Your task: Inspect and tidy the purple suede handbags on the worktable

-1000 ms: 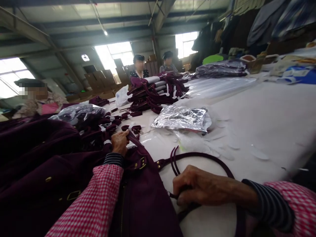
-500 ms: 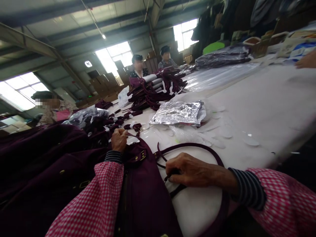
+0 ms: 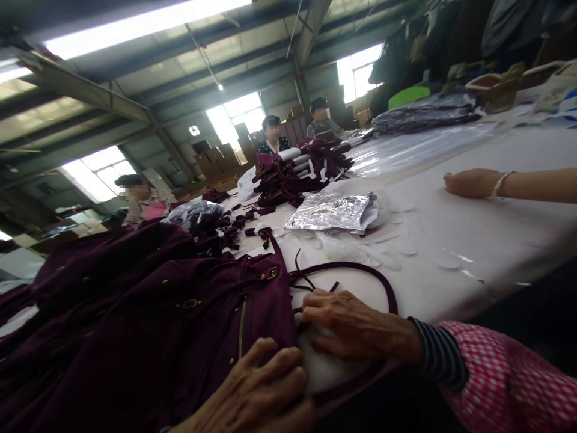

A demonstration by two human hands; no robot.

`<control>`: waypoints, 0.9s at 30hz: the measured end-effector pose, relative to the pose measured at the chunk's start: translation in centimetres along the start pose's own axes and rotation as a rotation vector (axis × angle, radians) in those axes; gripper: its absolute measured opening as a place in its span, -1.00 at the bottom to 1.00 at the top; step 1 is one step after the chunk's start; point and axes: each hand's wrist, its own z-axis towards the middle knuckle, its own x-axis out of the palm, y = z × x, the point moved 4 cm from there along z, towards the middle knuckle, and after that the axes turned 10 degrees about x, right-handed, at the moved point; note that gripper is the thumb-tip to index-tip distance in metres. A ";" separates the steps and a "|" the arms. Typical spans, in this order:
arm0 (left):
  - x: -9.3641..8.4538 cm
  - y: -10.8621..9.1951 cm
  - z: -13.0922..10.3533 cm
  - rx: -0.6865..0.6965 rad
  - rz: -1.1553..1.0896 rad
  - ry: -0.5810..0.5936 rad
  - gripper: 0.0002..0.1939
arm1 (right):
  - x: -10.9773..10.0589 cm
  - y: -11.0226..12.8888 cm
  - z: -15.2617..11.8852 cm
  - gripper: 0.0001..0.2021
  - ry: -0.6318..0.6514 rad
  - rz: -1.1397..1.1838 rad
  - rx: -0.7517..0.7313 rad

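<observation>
A dark purple bag (image 3: 264, 313) with brass buckles and a zipper lies on the table below me. My left hand (image 3: 256, 391) rests on the bag's lower right edge, fingers slightly apart and bent; its thumb is hidden. Just right of the bag's edge, my right hand (image 3: 351, 325) is closed, its fingers pressed together on a thin purple cord whose end sticks out above the knuckles. The grip itself is mostly hidden. The bag's looped handle (image 3: 360, 266) curves behind and around my right hand. Thin loose ties (image 3: 301, 267) stand up beside the bag.
A silvery plastic packet (image 3: 333, 211) lies beyond the handle. Behind it is a stack of purple bags (image 3: 300, 174). Bundled straps (image 3: 259, 231) lie at centre left. Another person's hand (image 3: 473, 182) rests on the white table (image 3: 451, 228) at right. Several co-workers are across the table.
My left hand has left the strap near the bag's top and come down to its lower edge. My right hand stays beside the bag. Another person's arm reaches further in from the right.
</observation>
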 end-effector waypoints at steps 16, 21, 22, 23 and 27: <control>-1.5 1.1 -5.1 -0.059 0.211 -0.608 -0.68 | 5.8 3.9 2.9 -0.72 -0.041 0.314 0.158; 1.0 1.9 -5.5 -0.043 0.340 -0.502 -0.64 | 3.6 3.4 1.0 -0.78 0.190 0.756 0.178; 1.7 2.2 -5.5 -0.066 0.384 -0.470 -0.65 | 2.7 3.0 0.5 -0.79 0.198 0.710 0.179; 2.5 2.5 -5.5 -0.097 0.427 -0.444 -0.64 | 1.8 2.4 0.1 -0.79 0.188 0.626 0.189; 4.1 3.0 -5.3 -0.172 0.547 -0.316 -0.57 | -0.6 0.1 -1.0 -0.74 0.205 0.310 0.229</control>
